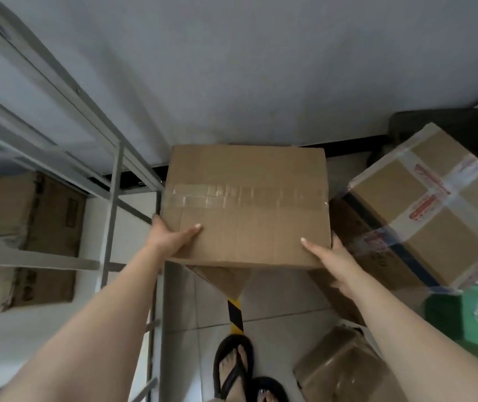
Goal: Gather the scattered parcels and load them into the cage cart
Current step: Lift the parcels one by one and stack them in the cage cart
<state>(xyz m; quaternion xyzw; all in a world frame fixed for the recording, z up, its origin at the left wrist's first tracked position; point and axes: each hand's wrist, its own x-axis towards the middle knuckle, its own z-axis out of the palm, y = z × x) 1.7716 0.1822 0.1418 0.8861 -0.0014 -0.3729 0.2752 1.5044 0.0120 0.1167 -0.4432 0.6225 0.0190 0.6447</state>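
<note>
A brown cardboard parcel (246, 204) with clear tape across its top is held up in front of me, over the floor. My left hand (171, 236) grips its near left corner, thumb on top. My right hand (329, 256) grips its near right corner, thumb on top too. The fingers of both hands are hidden under the box. The grey metal cage cart (116, 181) stands at the left, its bars beside the parcel's left edge. Inside it sit brown boxes (26, 210).
A taped parcel with red print (432, 204) leans on a stack at the right. A green parcel (469, 311) and a wrapped brown parcel (345, 369) lie lower right. Yellow-black tape (235, 314) runs along the tiled floor. A grey wall (232, 68) is ahead.
</note>
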